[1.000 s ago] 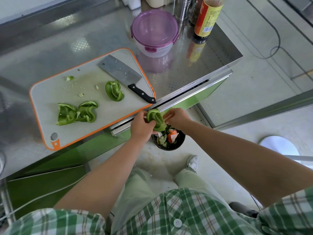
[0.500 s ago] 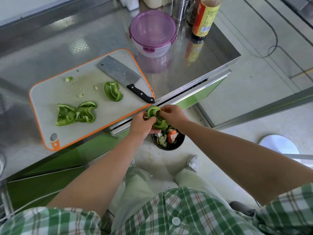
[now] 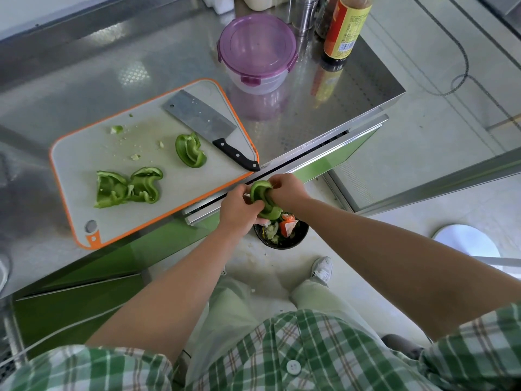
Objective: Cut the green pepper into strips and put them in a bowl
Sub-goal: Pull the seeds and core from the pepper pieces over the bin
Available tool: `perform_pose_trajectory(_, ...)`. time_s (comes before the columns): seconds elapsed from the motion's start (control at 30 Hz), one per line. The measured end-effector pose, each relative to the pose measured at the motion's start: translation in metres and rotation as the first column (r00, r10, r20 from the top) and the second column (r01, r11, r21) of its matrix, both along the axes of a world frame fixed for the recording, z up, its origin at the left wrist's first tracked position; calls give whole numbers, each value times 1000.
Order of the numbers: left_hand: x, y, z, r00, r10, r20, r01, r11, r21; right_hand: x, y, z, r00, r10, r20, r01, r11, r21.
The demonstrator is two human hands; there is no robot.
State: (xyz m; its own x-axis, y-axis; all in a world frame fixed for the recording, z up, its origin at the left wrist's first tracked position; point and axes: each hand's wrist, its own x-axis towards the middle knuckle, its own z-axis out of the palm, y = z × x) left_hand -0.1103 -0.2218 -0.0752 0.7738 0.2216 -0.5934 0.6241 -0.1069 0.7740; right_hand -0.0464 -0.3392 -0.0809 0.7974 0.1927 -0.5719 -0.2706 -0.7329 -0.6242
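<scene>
Item: green pepper piece (image 3: pixel 265 199), centre frame, gripped by fingers of left hand (image 3: pixel 239 210) and right hand (image 3: pixel 284 190) over the floor scrap bin (image 3: pixel 282 235); risk: a slipping grip likely drops it among scraps, beyond the cutting board (image 3: pixel 84 153).

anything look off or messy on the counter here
Nothing alarming. The cutting board overhangs the counter edge, small pepper scraps litter it, and the cleaver lies near its corner.

shiny steel counter (image 3: pixel 84 80), matt plastic board (image 3: pixel 84 153), glossy pepper pieces (image 3: pixel 190 150).
</scene>
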Motion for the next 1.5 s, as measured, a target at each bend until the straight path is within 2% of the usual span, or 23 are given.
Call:
perform_pose_trajectory(0.1,-1,3,-5,1000,-10,10,8,988,151,1,-15,-6,997,48,-55,-48,999,9)
perform_pose_trajectory(0.17,-1,6,-6,1000,4,11,-6,983,186,1,-32,-13,996,74,-46,-78,993,-93)
perform_pose_trajectory(0.27,3,6,-5,1000,23,4,-23,991,133,1,-49,-15,1000,2,21,1,985,-170)
perform_pose_trajectory(0.37,9,5,-1,998,41,-44,-40,999,26,5,-44,-10,995,-23,96,29,998,-64)
perform_pose_trajectory(0.5,13,3,7,995,-41,-90,36,998,-60,7,-28,2,992,48,116,-61,992,107)
perform_pose_trajectory(0.6,15,4,9,994,-25,-105,15,996,-87,5,-22,3,980,126,152,-143,984,107)
perform_pose_trajectory(0.73,14,6,5,993,-56,-107,53,998,-36,4,-27,1,987,148,61,-153,984,92)
perform_pose_trajectory(0.83,14,8,4,995,-37,-95,39,999,11,5,-41,-8,985,172,6,-172,985,-7)
perform_pose_trajectory(0.93,14,8,5,994,-60,-94,60,998,-9,5,-45,-8,994,92,56,-94,995,44)
perform_pose_trajectory(1.07,14,6,4,995,-73,-72,71,997,-29,4,-27,4,987,126,95,-138,981,133)
perform_pose_trajectory(1.2,14,8,1,999,-1,-42,3,999,41,8,-32,-5,979,201,42,-197,977,-86)
perform_pose_trajectory(1.23,14,9,0,999,19,-41,-17,999,43,8,-37,-6,982,185,29,-182,979,-97)
perform_pose_trajectory(1.33,17,6,1,995,74,-68,-75,997,-14,4,-43,1,997,54,55,-60,992,110)
perform_pose_trajectory(1.37,19,4,2,994,83,-76,-84,996,-21,2,-40,5,997,57,56,-66,983,169)
perform_pose_trajectory(1.43,20,1,-1,991,108,-84,-111,993,-27,0,-34,5,987,157,31,-160,974,158)
perform_pose_trajectory(1.5,20,-1,-5,991,109,-80,-109,994,12,1,-34,2,977,212,-4,-212,976,42)
